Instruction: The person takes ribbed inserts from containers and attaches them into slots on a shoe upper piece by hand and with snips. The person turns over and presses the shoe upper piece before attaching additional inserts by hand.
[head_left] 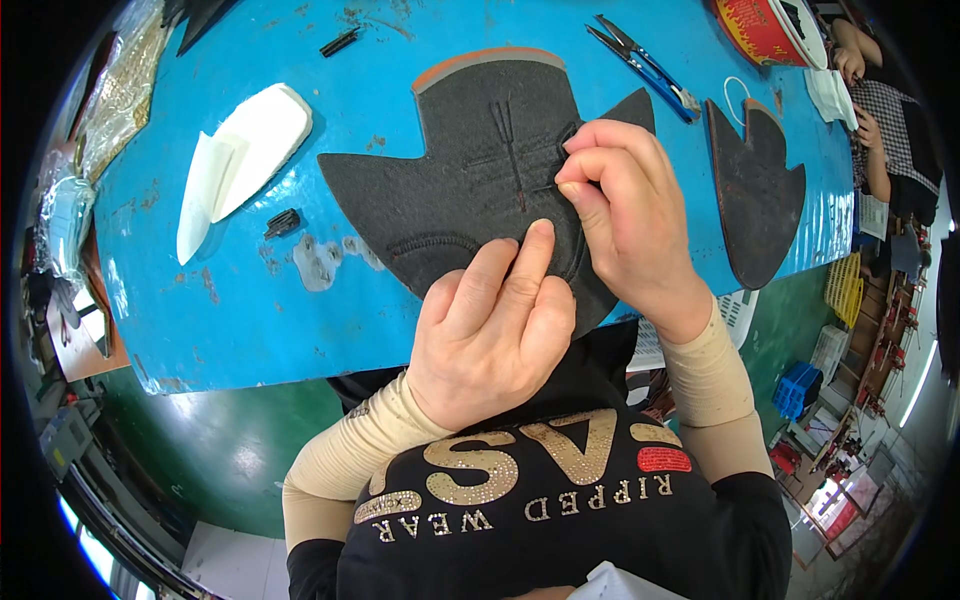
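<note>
Head view: black felt piece (455,120) on the blue table (230,345), under both hands; stitch lines already in, seemingly loose threads (508,150) left. Right hand (632,222) pinched closed, apparently on thread; left hand (492,335) fingertips on felt, can't tell if gripping.

Felt piece (370,190) mid-table (240,340); left hand (495,340) on its near part, right hand (635,220) at its right side. Pad (260,130) left of it, small bundle (283,223) before pad. Snips (672,92) behind right hand; bucket (755,30) right of snips. Second piece (755,190) near table's right edge.
</note>
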